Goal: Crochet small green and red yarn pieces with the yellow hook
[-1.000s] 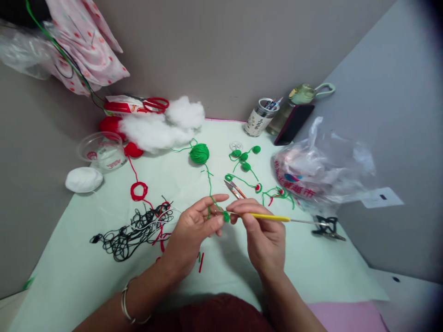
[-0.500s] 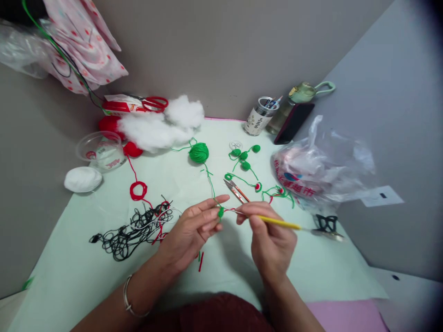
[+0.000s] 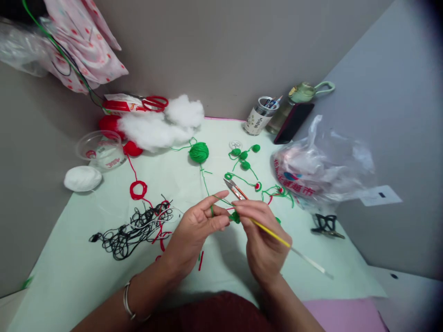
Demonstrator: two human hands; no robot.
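Observation:
My left hand (image 3: 199, 226) pinches a small green crocheted piece (image 3: 236, 216), with the green yarn strand running over its raised index finger. That strand leads back to a green yarn ball (image 3: 199, 152) farther up the table. My right hand (image 3: 263, 237) is closed on a yellow-handled crochet hook (image 3: 277, 236). The hook's tip is at the green piece and its metal end points down to the right. Both hands hover above the pale green table cover (image 3: 86, 272), fingertips almost touching.
Orange snips (image 3: 235, 189) lie just beyond my hands. Small green and red crocheted bits (image 3: 245, 159), a black and red yarn tangle (image 3: 134, 228), white stuffing (image 3: 159, 124), a plastic cup (image 3: 102, 150), a plastic bag (image 3: 321, 170), a black clip (image 3: 327, 225) and a jar (image 3: 258, 121) surround them.
The crochet hook swung from pointing right to pointing down-right. My right hand dropped slightly and the green piece moved right, between the fingertips of both hands.

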